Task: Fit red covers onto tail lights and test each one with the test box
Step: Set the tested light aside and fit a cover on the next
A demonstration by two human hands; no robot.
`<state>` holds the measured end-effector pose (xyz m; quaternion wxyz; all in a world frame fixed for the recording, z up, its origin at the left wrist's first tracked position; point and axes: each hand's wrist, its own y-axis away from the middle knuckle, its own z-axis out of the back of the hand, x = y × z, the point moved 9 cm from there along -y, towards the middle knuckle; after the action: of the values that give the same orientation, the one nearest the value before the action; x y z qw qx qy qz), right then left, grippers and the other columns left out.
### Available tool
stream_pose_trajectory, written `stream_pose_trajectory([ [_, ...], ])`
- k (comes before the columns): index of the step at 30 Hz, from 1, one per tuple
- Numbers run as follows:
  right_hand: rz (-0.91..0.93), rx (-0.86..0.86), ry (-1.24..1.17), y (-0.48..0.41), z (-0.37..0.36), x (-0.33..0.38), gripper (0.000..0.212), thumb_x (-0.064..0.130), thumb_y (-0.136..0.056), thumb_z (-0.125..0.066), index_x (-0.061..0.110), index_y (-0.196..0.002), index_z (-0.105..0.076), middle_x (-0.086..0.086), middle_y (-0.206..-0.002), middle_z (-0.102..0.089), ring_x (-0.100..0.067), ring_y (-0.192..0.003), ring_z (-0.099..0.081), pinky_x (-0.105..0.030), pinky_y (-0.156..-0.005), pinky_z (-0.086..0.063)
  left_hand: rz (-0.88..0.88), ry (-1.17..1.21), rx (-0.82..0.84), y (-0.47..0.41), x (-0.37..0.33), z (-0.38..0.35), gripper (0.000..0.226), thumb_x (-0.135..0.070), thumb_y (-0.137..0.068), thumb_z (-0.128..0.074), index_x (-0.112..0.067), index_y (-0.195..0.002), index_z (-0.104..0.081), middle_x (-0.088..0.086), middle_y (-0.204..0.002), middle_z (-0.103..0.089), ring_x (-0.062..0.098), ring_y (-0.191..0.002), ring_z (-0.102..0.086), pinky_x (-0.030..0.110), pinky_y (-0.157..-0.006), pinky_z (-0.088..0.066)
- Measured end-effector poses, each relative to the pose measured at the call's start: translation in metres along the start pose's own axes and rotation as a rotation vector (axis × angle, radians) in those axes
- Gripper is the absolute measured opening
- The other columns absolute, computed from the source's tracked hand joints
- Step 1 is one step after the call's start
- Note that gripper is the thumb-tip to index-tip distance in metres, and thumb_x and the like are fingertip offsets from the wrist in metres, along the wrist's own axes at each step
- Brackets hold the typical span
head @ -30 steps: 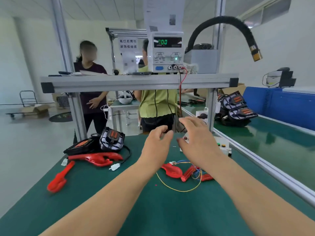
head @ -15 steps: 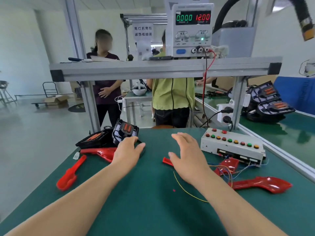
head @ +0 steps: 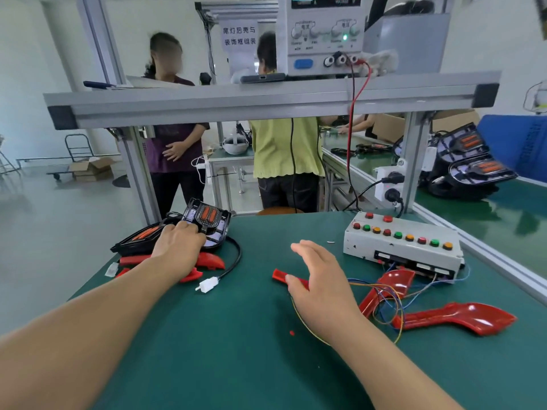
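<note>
Tail light (head: 220, 232) glossy black, two orange strips (head: 207, 215)

Bare mat (head: 236, 344) between tail lights (head: 208, 217) and test box (head: 399, 247) with loose wires (head: 387, 294).

On the surface (head: 236, 350), tail lights (head: 207, 223) sit back left, covers (head: 210, 260) seemingly partly under them; the test box (head: 402, 247) sits back right, more covers (head: 455, 319) and wires (head: 384, 294) before it.
</note>
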<state>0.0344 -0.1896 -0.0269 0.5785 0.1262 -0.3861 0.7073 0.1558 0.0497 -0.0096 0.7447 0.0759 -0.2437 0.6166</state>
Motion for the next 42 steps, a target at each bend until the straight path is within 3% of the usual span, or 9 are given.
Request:
stream_pose_trajectory([
  [6, 0.002, 0.036, 0.001, 0.006, -0.009, 0.001, 0.05, 0.025, -0.098, -0.053, 0.025, -0.147, -0.041, 0.011, -0.155, -0.031, -0.002, -0.143, -0.019, -0.006, -0.106, -0.006, -0.009, -0.017, -0.027, -0.004, -0.002, 0.003, 0.056, -0.074, -0.074, -0.063, -0.028, -0.106, -0.059, -0.007, -0.111, -0.057, 0.02, -0.115, -0.049, 0.032, -0.091, -0.035],
  [11, 0.011, 0.052, 0.0, 0.008, -0.012, 0.004, 0.049, 0.027, -0.099, -0.052, 0.026, -0.147, -0.041, 0.013, -0.156, -0.029, -0.001, -0.144, -0.018, -0.006, -0.103, -0.007, -0.044, -0.13, -0.073, -0.007, -0.008, 0.008, 0.018, -0.032, -0.089, -0.06, -0.027, -0.106, -0.061, -0.008, -0.113, -0.059, 0.018, -0.115, -0.05, 0.032, -0.096, -0.037],
  [20, 0.046, 0.078, 0.015, 0.009, -0.018, 0.009, 0.045, 0.028, -0.099, -0.054, 0.024, -0.143, -0.047, 0.01, -0.156, -0.031, -0.005, -0.143, -0.021, -0.007, -0.103, -0.008, -0.064, -0.127, -0.041, -0.008, -0.017, 0.015, 0.026, -0.038, -0.087, -0.063, -0.025, -0.109, -0.06, -0.007, -0.113, -0.058, 0.018, -0.114, -0.05, 0.032, -0.094, -0.035],
  [25, 0.052, 0.089, 0.02, 0.01, -0.021, 0.011, 0.043, 0.028, -0.099, -0.055, 0.024, -0.141, -0.05, 0.011, -0.155, -0.032, -0.005, -0.143, -0.023, -0.007, -0.104, -0.009, -0.06, -0.069, -0.025, -0.009, -0.052, 0.044, 0.027, -0.015, -0.092, -0.055, -0.017, -0.119, -0.06, 0.002, -0.126, -0.056, 0.024, -0.124, -0.046, 0.037, -0.097, -0.038],
  [29, 0.042, 0.092, 0.016, 0.011, -0.021, 0.009, 0.042, 0.027, -0.098, -0.056, 0.023, -0.14, -0.053, 0.011, -0.155, -0.032, -0.005, -0.143, -0.024, -0.007, -0.105, -0.01, -0.103, -0.003, 0.027, 0.0, -0.091, 0.052, 0.031, 0.001, -0.088, -0.051, -0.012, -0.114, -0.061, 0.008, -0.12, -0.055, 0.029, -0.116, -0.049, 0.039, -0.082, -0.041],
  [31, 0.031, 0.095, 0.017, 0.011, -0.02, 0.007, 0.041, 0.027, -0.098, -0.056, 0.024, -0.139, -0.054, 0.011, -0.155, -0.033, -0.005, -0.143, -0.025, -0.007, -0.104, -0.01, -0.106, 0.069, 0.002, 0.002, -0.096, 0.055, 0.026, -0.002, -0.091, -0.053, -0.013, -0.114, -0.059, 0.007, -0.119, -0.053, 0.028, -0.115, -0.048, 0.037, -0.077, -0.038],
  [35, 0.033, 0.113, 0.031, 0.011, -0.022, 0.005, 0.039, 0.028, -0.099, -0.055, 0.023, -0.137, -0.056, 0.01, -0.154, -0.035, -0.006, -0.142, -0.025, -0.009, -0.106, -0.012, -0.072, 0.111, 0.039, 0.002, -0.076, 0.043, 0.034, -0.033, -0.094, -0.063, -0.02, -0.125, -0.058, 0.002, -0.125, -0.052, 0.024, -0.12, -0.047, 0.036, -0.089, -0.04],
  [42, 0.041, 0.137, 0.04, 0.011, -0.028, 0.005, 0.035, 0.027, -0.098, -0.055, 0.021, -0.133, -0.058, 0.008, -0.15, -0.039, -0.007, -0.139, -0.029, -0.005, -0.099, -0.011, -0.034, 0.047, -0.016, 0.008, -0.072, 0.028, 0.022, -0.012, -0.094, -0.055, -0.019, -0.115, -0.06, -0.001, -0.118, -0.058, 0.023, -0.115, -0.053, 0.033, -0.087, -0.036],
])
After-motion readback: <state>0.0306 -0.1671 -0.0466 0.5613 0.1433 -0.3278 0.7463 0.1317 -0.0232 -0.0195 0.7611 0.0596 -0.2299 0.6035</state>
